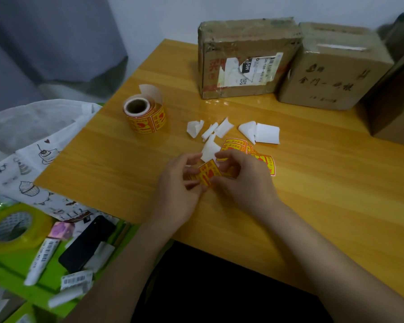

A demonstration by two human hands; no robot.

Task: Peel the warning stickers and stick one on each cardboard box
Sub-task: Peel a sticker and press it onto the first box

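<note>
Our left hand [175,183] and right hand [240,180] together pinch a yellow warning sticker [208,174] (print too blurred to read); the left cardboard box [245,59] bears a torn label reading "15H"; white backing scraps [233,131] litter the wooden counter [313,183]; sticker roll [145,113] stands apart.

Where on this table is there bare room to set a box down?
Bare wood lies right of the hands, before the boxes, and left of them, below the sticker roll. It is crowded mid-table: white backing scraps and loose stickers.
</note>
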